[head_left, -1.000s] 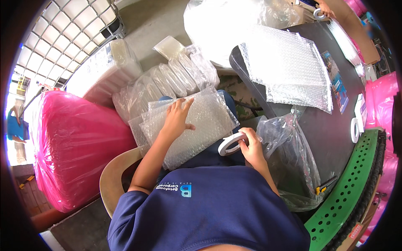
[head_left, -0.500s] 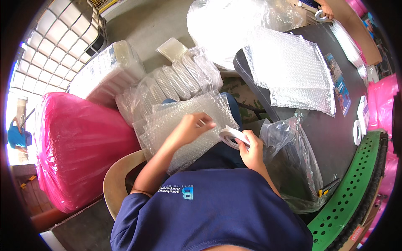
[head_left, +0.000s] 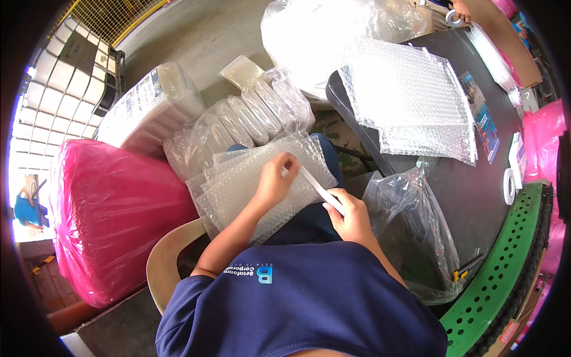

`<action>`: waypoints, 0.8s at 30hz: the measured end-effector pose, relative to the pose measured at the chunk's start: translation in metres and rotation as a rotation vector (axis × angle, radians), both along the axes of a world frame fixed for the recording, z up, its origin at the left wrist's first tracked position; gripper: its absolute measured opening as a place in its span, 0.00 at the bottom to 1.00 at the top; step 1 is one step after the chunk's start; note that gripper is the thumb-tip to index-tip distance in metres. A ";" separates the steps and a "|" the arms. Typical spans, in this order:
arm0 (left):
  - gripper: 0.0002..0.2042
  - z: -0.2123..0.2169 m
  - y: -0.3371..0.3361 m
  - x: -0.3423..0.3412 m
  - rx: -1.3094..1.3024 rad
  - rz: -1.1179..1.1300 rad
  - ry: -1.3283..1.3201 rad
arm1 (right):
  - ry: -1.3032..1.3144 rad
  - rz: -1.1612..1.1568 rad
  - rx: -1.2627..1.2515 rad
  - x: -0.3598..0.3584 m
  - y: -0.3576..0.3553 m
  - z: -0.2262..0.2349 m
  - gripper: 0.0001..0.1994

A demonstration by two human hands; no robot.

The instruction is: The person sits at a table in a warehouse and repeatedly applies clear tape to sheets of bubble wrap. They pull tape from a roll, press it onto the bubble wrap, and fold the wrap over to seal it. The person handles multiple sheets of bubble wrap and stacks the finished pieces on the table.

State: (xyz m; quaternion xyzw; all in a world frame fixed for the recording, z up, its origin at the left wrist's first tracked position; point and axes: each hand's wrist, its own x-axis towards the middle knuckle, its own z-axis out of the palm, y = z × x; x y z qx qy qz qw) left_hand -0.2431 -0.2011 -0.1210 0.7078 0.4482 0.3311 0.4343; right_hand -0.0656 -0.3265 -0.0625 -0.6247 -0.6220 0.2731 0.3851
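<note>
My right hand (head_left: 352, 215) grips a roll of white tape (head_left: 324, 193), now turned nearly edge-on. Above it on the left, my left hand (head_left: 276, 181) is closed with the fingertips pinched at the upper end of the white strip; slight blur hides the exact grip. Under both hands, a stack of clear bubble wrap sheets (head_left: 238, 199) lies across my lap, its layers fanned at the left edge.
A dark table (head_left: 446, 184) on the right bears more bubble wrap (head_left: 410, 95), another tape roll (head_left: 509, 186) and a yellow-black cutter (head_left: 467, 269). A clear plastic bag (head_left: 410, 226) hangs beside it. Pink-wrapped bundle (head_left: 119, 220) stands left; bagged packs (head_left: 250, 113) lie ahead. Another person's hand (head_left: 461, 11) shows at the far right.
My left hand has closed and come to the tape's end. The tape roll has turned from showing its ring to nearly edge-on in my right hand.
</note>
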 end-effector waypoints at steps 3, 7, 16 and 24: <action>0.06 -0.012 0.031 -0.016 0.255 0.173 0.121 | 0.033 -0.012 -0.026 0.004 0.000 0.009 0.11; 0.07 -0.036 0.057 -0.024 0.096 0.157 0.169 | 0.008 0.049 -0.053 0.015 -0.004 0.009 0.10; 0.06 -0.039 0.041 0.002 0.297 -0.120 0.202 | -0.146 0.128 -0.289 0.027 -0.027 0.002 0.15; 0.06 -0.043 0.068 0.035 0.125 -0.055 0.158 | -0.300 0.076 -0.377 0.030 -0.029 -0.002 0.18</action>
